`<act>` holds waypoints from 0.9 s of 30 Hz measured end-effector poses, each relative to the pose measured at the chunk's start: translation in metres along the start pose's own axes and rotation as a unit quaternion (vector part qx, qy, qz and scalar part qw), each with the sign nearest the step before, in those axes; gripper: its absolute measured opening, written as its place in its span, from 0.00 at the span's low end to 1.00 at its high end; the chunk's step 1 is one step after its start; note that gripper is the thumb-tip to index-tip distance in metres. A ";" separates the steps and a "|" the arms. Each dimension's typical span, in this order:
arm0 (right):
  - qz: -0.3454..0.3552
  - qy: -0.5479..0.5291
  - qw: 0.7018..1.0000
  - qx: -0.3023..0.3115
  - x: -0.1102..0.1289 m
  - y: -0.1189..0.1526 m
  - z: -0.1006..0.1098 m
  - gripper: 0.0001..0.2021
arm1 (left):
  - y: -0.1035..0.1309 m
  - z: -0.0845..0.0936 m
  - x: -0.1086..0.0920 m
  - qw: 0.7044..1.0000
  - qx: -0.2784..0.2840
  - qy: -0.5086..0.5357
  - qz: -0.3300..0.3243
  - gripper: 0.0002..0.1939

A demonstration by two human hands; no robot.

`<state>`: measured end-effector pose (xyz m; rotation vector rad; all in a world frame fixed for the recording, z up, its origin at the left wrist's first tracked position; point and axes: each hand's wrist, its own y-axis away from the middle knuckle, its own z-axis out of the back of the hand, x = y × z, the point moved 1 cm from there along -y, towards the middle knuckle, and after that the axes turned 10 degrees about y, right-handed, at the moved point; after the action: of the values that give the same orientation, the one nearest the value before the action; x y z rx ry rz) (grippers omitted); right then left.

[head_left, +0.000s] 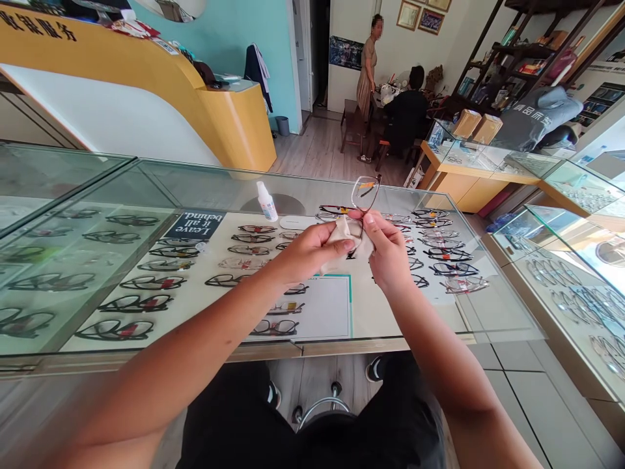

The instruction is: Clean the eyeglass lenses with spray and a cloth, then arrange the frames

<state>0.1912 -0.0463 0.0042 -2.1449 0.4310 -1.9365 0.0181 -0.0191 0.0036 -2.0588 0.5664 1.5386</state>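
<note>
Now pinching a beige cloth (344, 228) in the left hand (315, 247) and eyeglasses (366, 193), mostly above the fingers (372, 223), in the right hand (390, 251).

Glass display case (273, 352) w/ sm. white bottle (267, 203) on top, specs (137, 303) inside.

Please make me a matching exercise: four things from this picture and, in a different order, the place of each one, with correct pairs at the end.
1. Cloth
2. Held glasses
3. Bottle
4. Bin

A. On the floor
B. Pinched in the left hand
C. On the glass counter
D. Rising above the right hand

Pairs: 1-B, 2-D, 3-C, 4-A
</note>
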 end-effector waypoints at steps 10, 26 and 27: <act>-0.018 -0.009 1.000 0.016 0.002 0.002 -0.005 0.14 | 0.000 -0.003 0.006 1.000 -0.013 0.010 -0.024 0.24; -0.028 -0.009 1.000 0.010 0.001 -0.003 0.001 0.14 | 0.001 0.001 0.002 0.999 0.004 0.027 -0.019 0.26; -0.035 -0.011 0.999 0.005 0.001 -0.003 0.001 0.14 | 0.001 0.001 0.000 0.999 0.020 0.019 -0.020 0.25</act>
<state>0.1927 -0.0439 0.0064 -2.2006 0.3447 -1.9458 0.0168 -0.0193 0.0028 -2.0601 0.5625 1.4579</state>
